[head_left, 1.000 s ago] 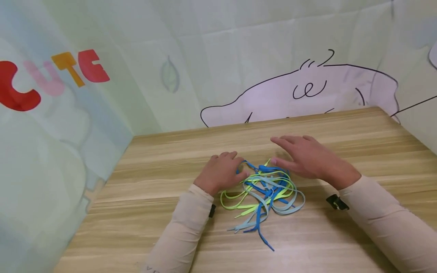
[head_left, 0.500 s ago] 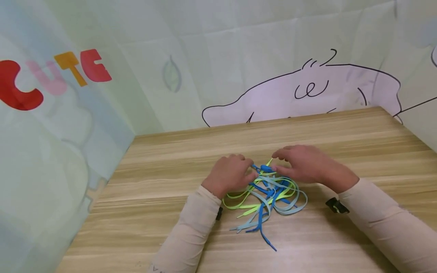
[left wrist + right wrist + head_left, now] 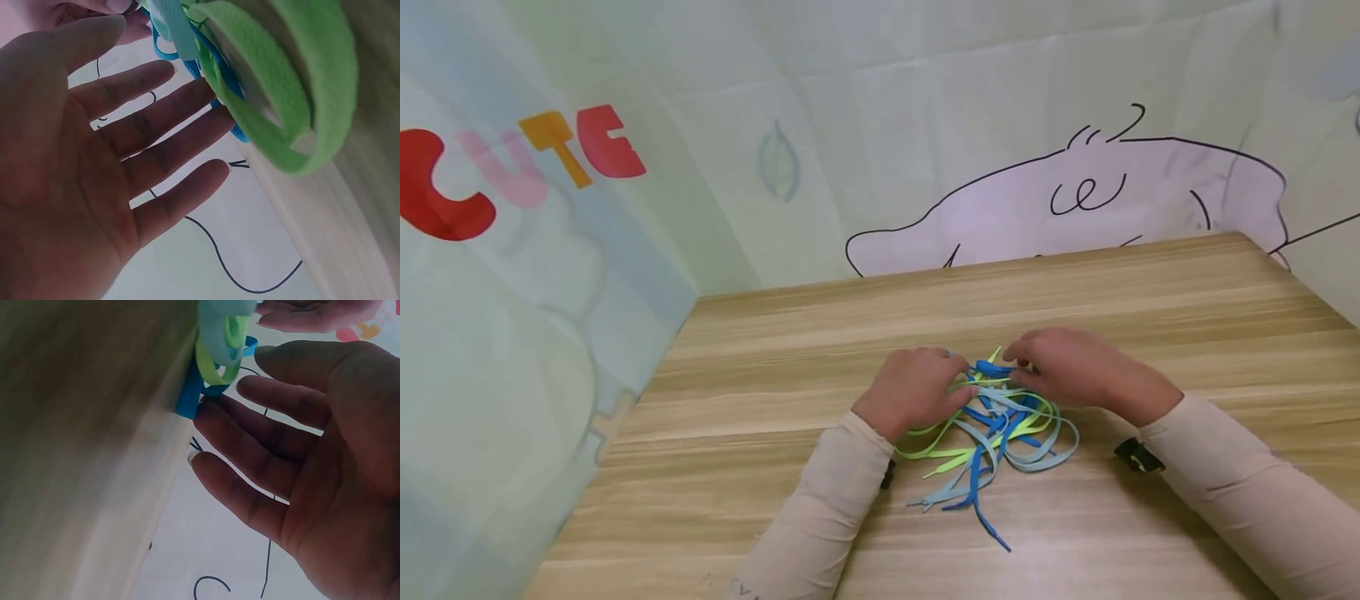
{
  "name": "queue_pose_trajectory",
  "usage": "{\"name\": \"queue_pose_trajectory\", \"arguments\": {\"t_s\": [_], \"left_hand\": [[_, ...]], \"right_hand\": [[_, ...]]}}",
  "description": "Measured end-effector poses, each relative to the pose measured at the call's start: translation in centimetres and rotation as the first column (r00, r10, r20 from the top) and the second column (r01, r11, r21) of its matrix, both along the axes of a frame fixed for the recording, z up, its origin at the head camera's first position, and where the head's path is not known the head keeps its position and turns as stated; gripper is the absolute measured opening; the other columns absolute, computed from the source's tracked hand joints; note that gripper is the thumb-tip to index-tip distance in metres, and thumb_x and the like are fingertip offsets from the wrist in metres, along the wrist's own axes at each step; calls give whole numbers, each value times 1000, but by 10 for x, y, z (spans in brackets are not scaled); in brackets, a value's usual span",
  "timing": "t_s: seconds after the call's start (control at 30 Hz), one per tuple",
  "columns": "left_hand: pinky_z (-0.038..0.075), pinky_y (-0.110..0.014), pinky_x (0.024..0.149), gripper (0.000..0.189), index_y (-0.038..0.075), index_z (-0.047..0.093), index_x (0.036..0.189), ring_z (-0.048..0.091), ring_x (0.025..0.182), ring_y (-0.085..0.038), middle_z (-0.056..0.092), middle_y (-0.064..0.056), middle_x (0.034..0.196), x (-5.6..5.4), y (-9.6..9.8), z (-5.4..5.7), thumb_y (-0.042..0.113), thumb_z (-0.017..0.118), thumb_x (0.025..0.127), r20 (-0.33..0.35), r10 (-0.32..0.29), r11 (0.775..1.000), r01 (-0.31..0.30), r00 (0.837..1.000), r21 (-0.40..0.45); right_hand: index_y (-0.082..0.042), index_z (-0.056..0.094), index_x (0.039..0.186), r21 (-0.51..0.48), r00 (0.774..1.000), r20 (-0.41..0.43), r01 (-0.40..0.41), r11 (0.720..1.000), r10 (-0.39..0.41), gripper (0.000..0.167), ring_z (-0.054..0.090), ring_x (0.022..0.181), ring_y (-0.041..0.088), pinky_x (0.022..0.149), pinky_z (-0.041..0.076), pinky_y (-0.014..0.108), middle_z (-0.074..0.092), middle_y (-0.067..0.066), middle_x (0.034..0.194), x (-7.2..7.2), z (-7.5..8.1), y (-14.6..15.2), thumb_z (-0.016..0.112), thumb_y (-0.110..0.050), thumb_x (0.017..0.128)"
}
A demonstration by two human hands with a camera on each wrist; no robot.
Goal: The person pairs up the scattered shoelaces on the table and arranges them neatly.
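A tangle of flat shoelaces lies on the wooden table in the head view: a blue shoelace [image 3: 976,479], a light blue shoelace [image 3: 1066,454] and a yellow-green shoelace [image 3: 936,453]. At the left of the tangle is my left hand [image 3: 912,390]. The left wrist view shows its fingers nearly straight and spread, fingertips right at the green loops [image 3: 262,69]. From the right, my right hand [image 3: 1071,368] reaches the far side of the pile. Its fingers bend loosely in the right wrist view, with fingertips at a blue lace [image 3: 189,394]. Neither hand pinches a lace.
The wood-grain table [image 3: 760,367] runs back to a printed cloth backdrop [image 3: 880,133] with a line-drawn animal and coloured letters. Lace tips [image 3: 1000,540] trail toward the table's front. A dark strap buckle [image 3: 1138,456] sits at the right wrist.
Both hands have come closer together over the far part of the laces. The left moved right and slightly down; the right came down, its fingers bending more. The tangle keeps its shape.
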State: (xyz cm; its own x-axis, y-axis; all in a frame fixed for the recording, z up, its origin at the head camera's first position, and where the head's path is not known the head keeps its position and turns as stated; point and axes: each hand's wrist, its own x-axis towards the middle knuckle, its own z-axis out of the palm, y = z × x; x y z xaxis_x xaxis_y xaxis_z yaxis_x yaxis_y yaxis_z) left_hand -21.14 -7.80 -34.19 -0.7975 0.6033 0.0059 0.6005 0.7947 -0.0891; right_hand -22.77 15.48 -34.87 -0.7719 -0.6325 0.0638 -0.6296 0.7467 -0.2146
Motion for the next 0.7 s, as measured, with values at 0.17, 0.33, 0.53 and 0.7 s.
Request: {"name": "queue_pose_trajectory", "arguments": {"t_s": [0.17, 0.33, 0.53, 0.7], "left_hand": [[55, -35, 79, 41, 20, 68, 128, 68, 101, -14, 72, 3, 114, 1, 1, 0, 48, 53, 102, 17, 2, 1000, -2, 1000, 12], [55, -35, 78, 41, 21, 68, 129, 68, 101, -14, 72, 3, 114, 1, 1, 0, 48, 52, 102, 40, 7, 1000, -8, 999, 13], [55, -36, 78, 42, 20, 68, 129, 67, 103, -15, 71, 2, 116, 3, 1, 0, 48, 51, 102, 50, 10, 1000, -11, 999, 19], [55, -36, 77, 40, 22, 68, 129, 67, 104, -13, 71, 4, 117, 3, 1, 1, 47, 52, 103, 42, -6, 999, 4, 999, 51]], "right_hand": [[-7, 74, 111, 18, 1000, 12, 1, 1000, -2, 19, 64, 88, 16, 78, 56, 41, 70, 3, 102, -1, -5, -1, 69, -16, 95], [-9, 74, 99, 28, 1000, 9, -13, 1000, 13, 8, 58, 76, 12, 70, 52, 36, 65, -4, 87, -2, -7, -1, 69, -14, 94], [-15, 68, 82, 28, 999, 33, -38, 999, 37, 10, 47, 67, 11, 61, 44, 30, 53, -7, 75, -3, -5, -1, 71, -13, 92], [-14, 71, 86, -2, 997, 60, -55, 999, 55, 7, 52, 70, 10, 67, 50, 31, 58, -9, 79, -3, -3, 1, 69, -11, 92]]}}
